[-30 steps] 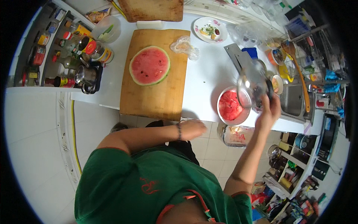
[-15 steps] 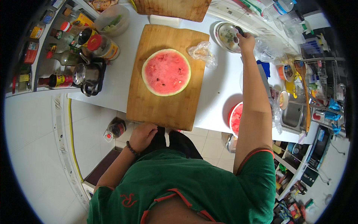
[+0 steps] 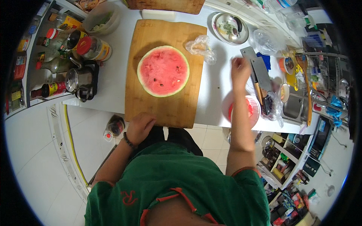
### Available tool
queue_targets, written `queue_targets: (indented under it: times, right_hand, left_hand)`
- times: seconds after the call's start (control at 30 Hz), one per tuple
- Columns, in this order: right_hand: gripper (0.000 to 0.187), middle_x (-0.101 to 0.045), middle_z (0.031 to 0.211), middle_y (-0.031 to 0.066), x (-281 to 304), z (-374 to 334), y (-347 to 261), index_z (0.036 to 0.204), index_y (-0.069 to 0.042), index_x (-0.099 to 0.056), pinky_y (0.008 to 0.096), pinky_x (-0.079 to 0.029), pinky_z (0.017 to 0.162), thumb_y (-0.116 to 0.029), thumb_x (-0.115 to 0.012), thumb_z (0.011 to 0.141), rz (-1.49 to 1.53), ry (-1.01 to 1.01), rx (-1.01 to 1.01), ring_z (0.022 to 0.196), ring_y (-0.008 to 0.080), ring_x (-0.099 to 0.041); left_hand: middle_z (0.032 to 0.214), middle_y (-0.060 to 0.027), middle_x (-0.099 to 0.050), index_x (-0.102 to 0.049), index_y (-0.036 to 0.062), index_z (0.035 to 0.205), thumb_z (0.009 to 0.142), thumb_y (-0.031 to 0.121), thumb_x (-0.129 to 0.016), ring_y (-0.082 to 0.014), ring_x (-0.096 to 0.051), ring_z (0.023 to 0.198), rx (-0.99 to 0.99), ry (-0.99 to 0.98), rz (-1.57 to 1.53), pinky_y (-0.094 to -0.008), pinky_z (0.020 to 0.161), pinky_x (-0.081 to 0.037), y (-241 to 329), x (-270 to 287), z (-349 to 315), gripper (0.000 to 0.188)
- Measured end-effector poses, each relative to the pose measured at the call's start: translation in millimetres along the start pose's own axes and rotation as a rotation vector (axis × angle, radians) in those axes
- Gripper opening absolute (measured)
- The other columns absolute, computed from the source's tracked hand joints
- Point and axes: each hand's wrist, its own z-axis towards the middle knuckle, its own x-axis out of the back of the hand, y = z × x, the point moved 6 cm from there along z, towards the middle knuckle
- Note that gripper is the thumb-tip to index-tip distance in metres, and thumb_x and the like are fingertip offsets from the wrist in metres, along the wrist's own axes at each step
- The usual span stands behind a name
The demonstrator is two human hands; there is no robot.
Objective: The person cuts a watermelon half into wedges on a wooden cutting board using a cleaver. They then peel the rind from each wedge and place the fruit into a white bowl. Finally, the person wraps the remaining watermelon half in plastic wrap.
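Note:
A round, cut watermelon half point(image 3: 163, 71) lies red face up on a wooden cutting board point(image 3: 162, 111). My left hand point(image 3: 141, 127) rests at the board's near left edge, its fingers laid along the wood and holding nothing. In the air right of the board is my right hand point(image 3: 240, 71), blurred by motion, with nothing visible in it. Beyond it, a clear pot lid point(image 3: 230, 28) with a dark handle covers a dish of food. Beside my right hand lie a cleaver point(image 3: 263, 73) and another knife. My right forearm partly hides a bowl of red watermelon pieces point(image 3: 250, 109).
A crumpled plastic bag point(image 3: 203, 48) lies on the board's right edge. Jars, bottles and a metal kettle point(image 3: 79, 79) stand at left, near a bowl of greens point(image 3: 101, 19). A sink point(image 3: 293, 107) and dish rack are at right. A second board point(image 3: 166, 4) stands behind.
My right hand has let go of the pot lid and come back toward me. The knives now show from behind my arm. My left hand has shifted slightly onto the board's edge.

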Motion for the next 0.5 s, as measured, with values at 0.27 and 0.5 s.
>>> queue_targets:
  times: [0.27, 0.5]
  right_hand:
    - [0.015, -0.058, 0.09, 0.02, -18, -128, 21, 0.088, 0.002, -0.055, 0.0462, -0.047, 0.076, -0.01, -0.062, 0.082, -0.202, -0.03, -0.204, 0.087, 0.0392, -0.057]
    - [0.012, -0.058, 0.085, 0.0195, -22, -136, 23, 0.083, 0.0, -0.055, 0.0474, -0.047, 0.069, -0.011, -0.058, 0.086, -0.296, -0.126, -0.068, 0.079, 0.0382, -0.058]
  left_hand:
    - [0.092, -0.0121, -0.066, -0.061, 0.0049, 0.093, 0.084, 0.008, -0.063, -0.0304, -0.063, 0.081, -0.097, -0.225, -0.03, -0.0373, 0.069, -0.05, 22, -28, 14, 0.01]
    - [0.088, -0.0114, -0.064, -0.06, 0.0059, 0.093, 0.088, 0.015, -0.06, -0.0317, -0.061, 0.081, -0.064, -0.195, -0.059, -0.0385, 0.07, -0.049, 30, -31, 7, 0.01]
